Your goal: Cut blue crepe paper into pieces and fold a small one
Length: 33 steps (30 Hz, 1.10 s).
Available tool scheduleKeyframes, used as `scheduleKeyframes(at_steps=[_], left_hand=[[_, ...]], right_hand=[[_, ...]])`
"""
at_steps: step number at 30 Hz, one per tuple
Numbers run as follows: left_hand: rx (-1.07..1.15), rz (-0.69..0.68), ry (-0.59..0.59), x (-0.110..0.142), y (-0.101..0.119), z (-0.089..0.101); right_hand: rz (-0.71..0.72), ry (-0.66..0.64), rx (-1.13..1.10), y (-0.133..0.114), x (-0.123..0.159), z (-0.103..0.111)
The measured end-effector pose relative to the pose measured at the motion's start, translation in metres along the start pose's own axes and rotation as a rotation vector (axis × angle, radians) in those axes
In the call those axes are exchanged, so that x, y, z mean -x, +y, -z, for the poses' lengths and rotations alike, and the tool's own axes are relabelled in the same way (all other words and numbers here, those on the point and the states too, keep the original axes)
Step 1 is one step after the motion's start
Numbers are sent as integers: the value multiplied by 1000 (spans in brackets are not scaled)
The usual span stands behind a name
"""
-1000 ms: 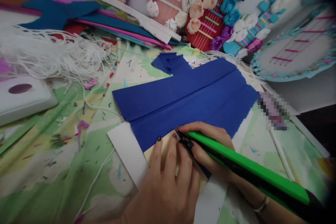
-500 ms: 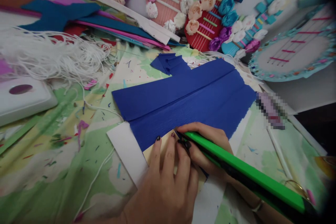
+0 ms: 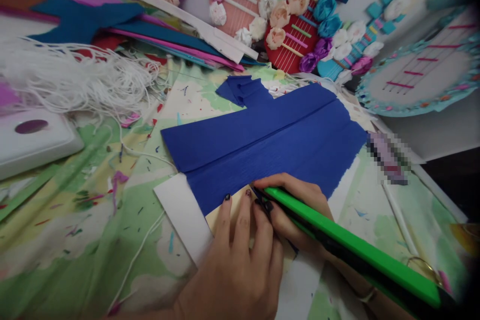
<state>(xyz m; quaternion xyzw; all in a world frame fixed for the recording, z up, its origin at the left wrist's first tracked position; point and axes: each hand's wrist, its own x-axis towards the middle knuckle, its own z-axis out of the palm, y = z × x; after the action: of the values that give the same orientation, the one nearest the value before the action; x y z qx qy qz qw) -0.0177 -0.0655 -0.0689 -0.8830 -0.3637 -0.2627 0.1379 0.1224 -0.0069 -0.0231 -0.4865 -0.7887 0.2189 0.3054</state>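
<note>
Paper [image 3: 240, 147], big and blue, lies on the cloth [image 3: 86, 260] with a tan card [image 3: 236, 205] on top. The left hand [image 3: 240, 270] presses the card, fingers spread, gripping nothing. The right hand [image 3: 309, 195] grips a green cutter [image 3: 356, 242] by the card's edge. Cutting along that edge looks like the step; it calls for a still card. Fingers hide the cutter's tip, and its back end is too dark to see well.

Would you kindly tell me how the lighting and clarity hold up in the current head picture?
Head view: dim, with no strong glare on the blue paper; the rear end of the green-and-black tool fades into darkness; a pixelated patch at right hides detail.
</note>
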Motion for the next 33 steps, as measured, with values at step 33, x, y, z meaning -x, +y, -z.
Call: scheduleKeyframes(at_steps=[33], left_hand=[[32,13,-22,2,1,0]], right_hand=[[23,8,-6,4,4,0]])
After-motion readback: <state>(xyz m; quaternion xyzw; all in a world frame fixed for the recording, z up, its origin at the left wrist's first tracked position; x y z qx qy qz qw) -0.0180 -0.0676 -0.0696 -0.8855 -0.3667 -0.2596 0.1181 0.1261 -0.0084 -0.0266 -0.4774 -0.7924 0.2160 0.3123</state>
